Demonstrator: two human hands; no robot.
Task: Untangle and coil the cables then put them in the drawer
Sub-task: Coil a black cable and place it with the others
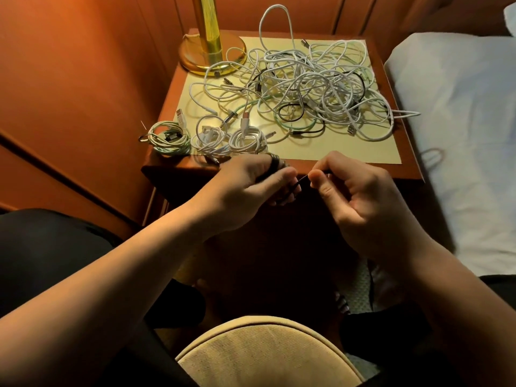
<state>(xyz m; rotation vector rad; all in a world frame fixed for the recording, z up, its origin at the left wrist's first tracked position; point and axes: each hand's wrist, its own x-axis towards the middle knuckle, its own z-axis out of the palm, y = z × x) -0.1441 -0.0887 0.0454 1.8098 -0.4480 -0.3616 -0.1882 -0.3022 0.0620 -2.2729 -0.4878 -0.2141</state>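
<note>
Cables (301,88) are seen heaped in a loose white, mint and black tangle on the pale mat of the nightstand (407,169), spread from the centre toward 1 o'clock. Three finished coils (206,138) are laid side by side along the front edge of the top at about 10 o'clock from the hands, touching one another. A black cable (275,164) is held just in front of the nightstand's near edge: its wound loops are gripped by the left hand (245,188), fingers and thumb curled round them, the forearm reaching in from 8 o'clock. The free end is pinched between thumb and forefinger of the right hand (363,202), the other fingers folded loosely into the palm, the forearm entering from 4 o'clock. The two hands are held close, almost meeting. A brass lamp base (212,55) is stood at 11 o'clock on the top, with white bedding (460,121) lying at 3 o'clock.
</note>
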